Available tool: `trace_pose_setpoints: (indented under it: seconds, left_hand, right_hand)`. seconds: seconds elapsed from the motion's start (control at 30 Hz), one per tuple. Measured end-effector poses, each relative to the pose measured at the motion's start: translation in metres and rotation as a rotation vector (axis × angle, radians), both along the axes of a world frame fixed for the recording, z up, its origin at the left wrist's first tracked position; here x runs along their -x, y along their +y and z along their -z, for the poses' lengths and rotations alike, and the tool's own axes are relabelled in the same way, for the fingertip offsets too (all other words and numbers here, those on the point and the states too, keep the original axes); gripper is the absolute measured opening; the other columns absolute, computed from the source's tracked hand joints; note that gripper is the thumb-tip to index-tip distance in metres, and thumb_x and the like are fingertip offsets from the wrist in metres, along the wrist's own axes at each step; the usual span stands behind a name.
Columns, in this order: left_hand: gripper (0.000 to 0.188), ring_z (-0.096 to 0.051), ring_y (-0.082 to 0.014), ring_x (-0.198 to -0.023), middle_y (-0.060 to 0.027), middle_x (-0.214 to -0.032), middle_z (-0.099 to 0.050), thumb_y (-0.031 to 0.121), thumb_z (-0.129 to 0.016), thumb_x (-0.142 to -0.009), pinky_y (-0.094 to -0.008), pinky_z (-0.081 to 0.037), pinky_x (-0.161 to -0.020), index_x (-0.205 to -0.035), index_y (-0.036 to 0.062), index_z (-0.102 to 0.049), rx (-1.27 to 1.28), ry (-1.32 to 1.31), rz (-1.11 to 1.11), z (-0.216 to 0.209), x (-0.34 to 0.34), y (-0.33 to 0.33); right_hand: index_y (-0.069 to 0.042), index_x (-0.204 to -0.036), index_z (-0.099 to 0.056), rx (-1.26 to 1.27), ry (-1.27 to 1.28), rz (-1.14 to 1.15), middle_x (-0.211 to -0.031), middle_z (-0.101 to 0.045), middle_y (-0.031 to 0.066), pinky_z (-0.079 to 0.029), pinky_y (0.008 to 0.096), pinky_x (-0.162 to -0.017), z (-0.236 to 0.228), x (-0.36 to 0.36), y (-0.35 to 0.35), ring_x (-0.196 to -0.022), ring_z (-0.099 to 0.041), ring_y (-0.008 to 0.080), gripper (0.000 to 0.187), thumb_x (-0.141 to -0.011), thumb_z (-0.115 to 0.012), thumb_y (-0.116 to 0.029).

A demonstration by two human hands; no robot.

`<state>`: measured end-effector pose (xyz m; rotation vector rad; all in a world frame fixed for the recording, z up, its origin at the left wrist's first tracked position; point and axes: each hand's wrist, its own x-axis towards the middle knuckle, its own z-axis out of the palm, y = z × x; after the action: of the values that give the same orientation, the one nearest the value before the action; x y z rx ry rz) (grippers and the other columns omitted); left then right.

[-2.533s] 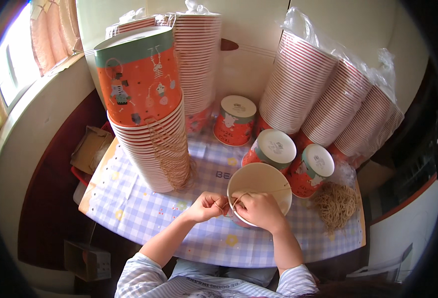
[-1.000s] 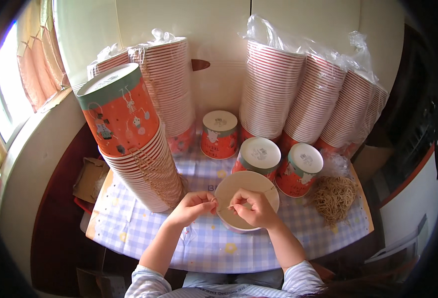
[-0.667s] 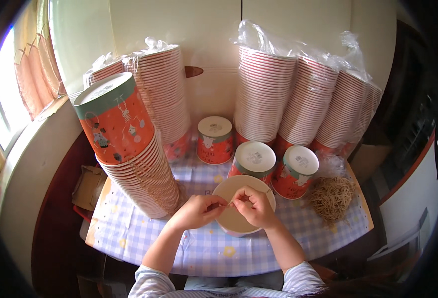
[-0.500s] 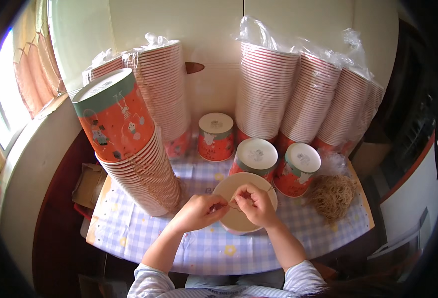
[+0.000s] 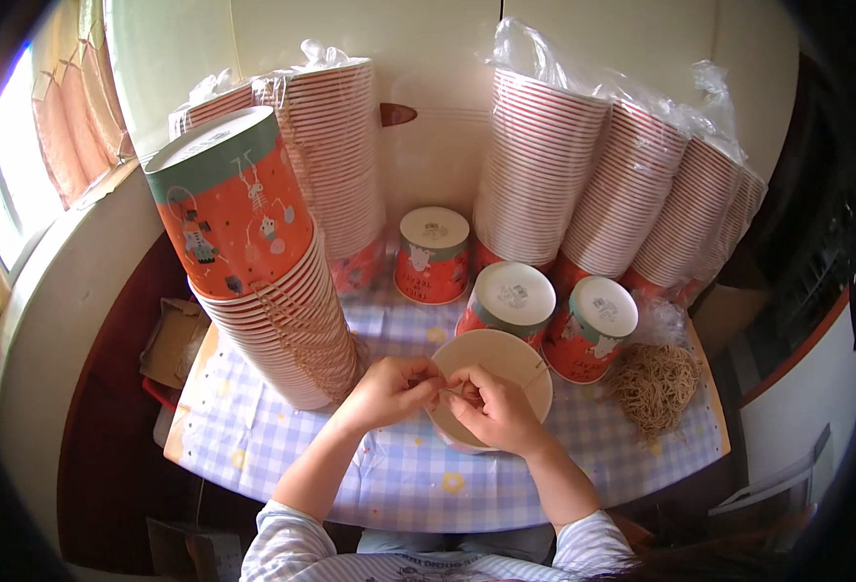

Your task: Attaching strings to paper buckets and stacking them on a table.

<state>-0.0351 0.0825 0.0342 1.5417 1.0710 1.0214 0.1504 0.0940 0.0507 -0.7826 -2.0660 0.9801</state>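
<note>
My left hand [image 5: 396, 392] and my right hand [image 5: 493, 411] meet over an open paper bucket [image 5: 489, 349]. The thumb and fingers of both are pinched together around a thin tan cord, mostly hidden between the fingertips. A thin strand shows over the bucket's right inner wall; I cannot tell whether it is part of the same cord. The bucket stands upright with its pale inside facing up. To the right lies a tangled pile of tan cords [image 5: 657, 388].
A tall stack of nested buckets [image 5: 271, 320], draped with tan cords, leans at left. Upturned red-and-green buckets [image 5: 513, 294] stand behind the open one. Plastic-wrapped bucket stacks [image 5: 539, 165] line the back wall. A checked cloth [image 5: 379, 485] covers the table.
My hands have drawn closer together, fingertips now meeting over the bucket. The whole view has shifted slightly, while the buckets keep their places.
</note>
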Motion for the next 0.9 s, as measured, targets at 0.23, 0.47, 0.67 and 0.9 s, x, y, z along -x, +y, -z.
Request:
trace_pose_setpoints:
  seconds: [0.23, 0.47, 0.67, 0.9]
  left_hand:
    - [0.013, -0.058, -0.0101, -0.075, -0.0064, -0.079, -0.060, 0.006, -0.050, -0.082, -0.0229, -0.047, -0.067, -0.090, -0.0042, -0.053, 0.037, -0.085, 0.080, -0.009, 0.001, 0.000]
    - [0.010, -0.058, -0.0110, -0.075, -0.0070, -0.080, -0.060, 0.005, -0.051, -0.083, -0.0233, -0.047, -0.068, -0.087, -0.0036, -0.051, -0.048, -0.027, 0.125, -0.010, 0.006, -0.002]
    - [0.012, -0.058, -0.0106, -0.073, -0.0077, -0.077, -0.061, 0.008, -0.055, -0.081, -0.0250, -0.046, -0.067, -0.087, -0.0021, -0.054, -0.074, 0.104, 0.097, -0.015, 0.010, -0.003]
    - [0.013, -0.056, -0.0084, -0.072, -0.0058, -0.075, -0.060, 0.009, -0.058, -0.080, -0.0244, -0.046, -0.065, -0.089, -0.0008, -0.056, -0.141, 0.129, 0.001, -0.016, 0.011, -0.005]
  right_hand:
    - [-0.003, -0.083, -0.062, -0.335, -0.083, 0.124, -0.075, -0.062, 0.0085, -0.046, 0.0285, -0.054, 0.006, 0.003, 0.004, -0.061, -0.059, 0.0182, 0.013, -0.073, -0.066, -0.009]
    - [-0.003, -0.080, -0.064, -0.339, -0.033, 0.094, -0.073, -0.062, 0.0083, -0.047, 0.0284, -0.055, 0.013, 0.004, 0.005, -0.060, -0.059, 0.0190, 0.008, -0.072, -0.065, -0.004]
    - [-0.001, -0.082, -0.061, -0.281, 0.001, 0.105, -0.075, -0.060, 0.0089, -0.047, 0.0274, -0.056, 0.009, 0.005, 0.004, -0.063, -0.061, 0.0192, 0.008, -0.074, -0.062, -0.003]
    - [-0.003, -0.083, -0.061, -0.244, -0.001, 0.105, -0.075, -0.059, 0.0080, -0.047, 0.0273, -0.055, 0.008, 0.006, 0.002, -0.061, -0.059, 0.0172, 0.010, -0.074, -0.062, -0.006]
